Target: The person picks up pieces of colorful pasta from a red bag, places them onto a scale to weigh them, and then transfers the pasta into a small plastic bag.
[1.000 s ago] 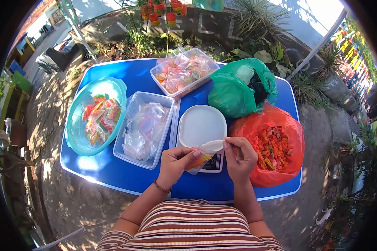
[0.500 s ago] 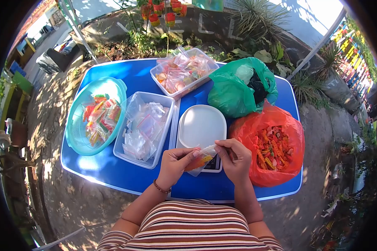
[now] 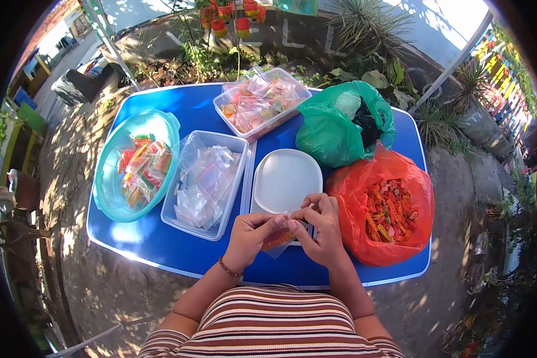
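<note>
Right hand (image 3: 321,231) has shifted toward left hand (image 3: 249,237), both grips pinching the bag (image 3: 279,240), long axis slanting up rightward.

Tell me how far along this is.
Seemingly done: filled clear packets in the rounded turquoise plastic basket. In hand: left hand and right hand pinch a clear plastic packet of orange pieces. Seemingly left: loose orange pieces in the red plastic bag; flat clear bags in the rectangular plastic tub.

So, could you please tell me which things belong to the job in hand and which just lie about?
Likely the job: held packet, white scale, red bag, clear-bag tub, turquoise basket.
Likely lying about: green bag, perhaps far tub, hanging pots.
</note>
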A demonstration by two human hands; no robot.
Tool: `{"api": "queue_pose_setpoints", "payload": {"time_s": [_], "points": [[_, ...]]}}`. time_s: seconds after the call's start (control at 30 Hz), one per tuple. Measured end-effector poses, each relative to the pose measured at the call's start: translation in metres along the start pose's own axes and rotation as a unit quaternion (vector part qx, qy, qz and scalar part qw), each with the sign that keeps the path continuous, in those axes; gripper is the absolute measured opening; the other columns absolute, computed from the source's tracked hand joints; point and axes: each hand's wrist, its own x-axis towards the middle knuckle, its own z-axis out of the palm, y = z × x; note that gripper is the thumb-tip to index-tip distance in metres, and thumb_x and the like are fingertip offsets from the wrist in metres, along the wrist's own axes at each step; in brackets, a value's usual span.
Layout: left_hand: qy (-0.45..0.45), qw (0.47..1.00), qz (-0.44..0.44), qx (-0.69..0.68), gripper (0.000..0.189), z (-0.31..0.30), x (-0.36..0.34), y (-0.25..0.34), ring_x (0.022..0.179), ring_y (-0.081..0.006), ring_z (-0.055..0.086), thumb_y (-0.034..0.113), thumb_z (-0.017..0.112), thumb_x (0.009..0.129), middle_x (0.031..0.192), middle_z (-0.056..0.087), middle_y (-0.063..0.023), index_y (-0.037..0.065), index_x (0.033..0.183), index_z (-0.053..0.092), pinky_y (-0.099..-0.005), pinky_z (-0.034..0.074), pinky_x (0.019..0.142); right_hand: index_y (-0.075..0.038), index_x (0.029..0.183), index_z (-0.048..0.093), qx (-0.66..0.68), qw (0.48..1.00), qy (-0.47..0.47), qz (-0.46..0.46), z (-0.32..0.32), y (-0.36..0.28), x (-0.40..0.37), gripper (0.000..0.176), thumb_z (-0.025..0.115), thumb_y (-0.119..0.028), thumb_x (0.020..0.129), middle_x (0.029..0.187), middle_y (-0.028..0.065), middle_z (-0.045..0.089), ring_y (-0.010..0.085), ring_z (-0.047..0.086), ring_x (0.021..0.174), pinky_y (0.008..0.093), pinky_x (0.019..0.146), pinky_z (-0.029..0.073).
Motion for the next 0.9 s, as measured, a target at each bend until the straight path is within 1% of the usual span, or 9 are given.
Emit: {"api": "queue_pose_setpoints", "payload": {"time_s": [0.13, 0.23, 0.43, 0.53, 0.6, 0.7, 0.73, 0.83, 0.9], "points": [[0.001, 1.0, -0.021, 0.0, 0.025, 0.001, 0.0, -0.002, 0.083, -0.0104, 0.071, 0.02, 0.073, 0.097, 0.094, 0.077, -0.01, -0.003, 0.106, 0.077, -0.0239, 0.058, 0.075, -0.014, 0.087, 0.078, -0.03, 0.998, 0.001, -0.049, -0.007, 0.0, 0.003, 0.009, 0.078, -0.022, 0.083, 0.108, 0.0072, 0.058, 0.0283, 0.047, 0.099, 0.0397, 0.086, 0.042], [-0.004, 1.0, -0.018, 0.002, 0.025, 0.001, 0.0, -0.001, 0.083, -0.0114, 0.072, 0.019, 0.073, 0.098, 0.093, 0.077, -0.0106, -0.004, 0.105, 0.076, -0.0239, 0.06, 0.074, -0.012, 0.085, 0.077, 0.057, 0.998, -0.009, 0.0, -0.004, -0.002, 0.004, 0.011, 0.081, -0.02, 0.08, 0.111, 0.008, 0.058, 0.0292, 0.047, 0.101, 0.0414, 0.089, 0.042], [0.004, 0.999, -0.021, -0.026, 0.024, 0.009, -0.003, 0.006, 0.087, -0.0129, 0.073, 0.018, 0.068, 0.101, 0.1, 0.076, -0.012, -0.004, 0.108, 0.073, -0.0257, 0.062, 0.077, -0.007, 0.082, 0.075, 0.078, 0.995, -0.062, -0.004, -0.003, 0.01, -0.001, 0.014, 0.083, -0.017, 0.076, 0.118, 0.0088, 0.06, 0.0303, 0.047, 0.107, 0.0426, 0.094, 0.042], [-0.005, 1.0, -0.019, -0.007, 0.026, 0.007, -0.003, 0.002, 0.088, -0.0121, 0.072, 0.02, 0.064, 0.103, 0.102, 0.074, -0.0122, -0.005, 0.109, 0.071, -0.0263, 0.061, 0.08, -0.006, 0.088, 0.075, 0.104, 0.991, -0.077, -0.03, -0.009, 0.014, 0.001, 0.016, 0.083, -0.014, 0.077, 0.119, 0.0097, 0.06, 0.0249, 0.052, 0.103, 0.0383, 0.09, 0.045], [-0.003, 1.0, 0.018, 0.015, 0.027, 0.003, 0.001, -0.005, 0.09, -0.0115, 0.071, 0.022, 0.062, 0.105, 0.102, 0.074, -0.0115, -0.004, 0.11, 0.069, -0.0267, 0.059, 0.083, -0.004, 0.094, 0.073, 0.197, 0.979, -0.046, 0.025, -0.007, 0.011, 0.0, 0.017, 0.082, -0.01, 0.081, 0.112, 0.0097, 0.063, 0.0201, 0.056, 0.096, 0.034, 0.085, 0.048], [0.024, 0.998, 0.02, -0.053, 0.028, 0.009, 0.001, -0.008, 0.09, -0.0104, 0.069, 0.023, 0.06, 0.106, 0.101, 0.074, -0.0096, -0.003, 0.113, 0.067, -0.0267, 0.057, 0.085, -0.001, 0.1, 0.07, 0.316, 0.941, -0.028, 0.12, 0.0, 0.015, -0.009, 0.016, 0.077, -0.004, 0.087, 0.101, 0.0094, 0.065, 0.0149, 0.061, 0.085, 0.0284, 0.076, 0.05], [0.022, 0.998, 0.035, -0.037, 0.027, 0.009, 0.0, -0.008, 0.091, -0.0104, 0.069, 0.023, 0.06, 0.106, 0.101, 0.074, -0.0093, -0.003, 0.113, 0.067, -0.0263, 0.057, 0.084, 0.0, 0.102, 0.069, 0.351, 0.923, -0.027, 0.153, 0.003, 0.019, -0.012, 0.015, 0.075, -0.002, 0.089, 0.097, 0.0092, 0.065, 0.0135, 0.062, 0.081, 0.0267, 0.074, 0.051], [0.014, 0.996, 0.085, 0.027, 0.026, 0.009, 0.001, -0.009, 0.09, -0.0101, 0.07, 0.022, 0.061, 0.105, 0.1, 0.074, -0.0087, -0.002, 0.114, 0.066, -0.0252, 0.056, 0.082, 0.001, 0.099, 0.067, 0.302, 0.945, -0.006, 0.125, 0.005, 0.023, -0.015, 0.008, 0.07, 0.003, 0.092, 0.088, 0.0079, 0.065, 0.0156, 0.064, 0.08, 0.0276, 0.073, 0.052], [0.006, 0.988, 0.123, 0.094, 0.025, 0.008, 0.0, -0.008, 0.087, -0.0098, 0.07, 0.021, 0.064, 0.104, 0.099, 0.074, -0.0087, -0.002, 0.113, 0.067, -0.0245, 0.056, 0.079, 0.002, 0.097, 0.065, 0.262, 0.959, -0.001, 0.105, 0.001, 0.018, -0.013, 0.006, 0.069, 0.002, 0.092, 0.088, 0.0091, 0.065, 0.0173, 0.065, 0.078, 0.0286, 0.072, 0.052]]}}
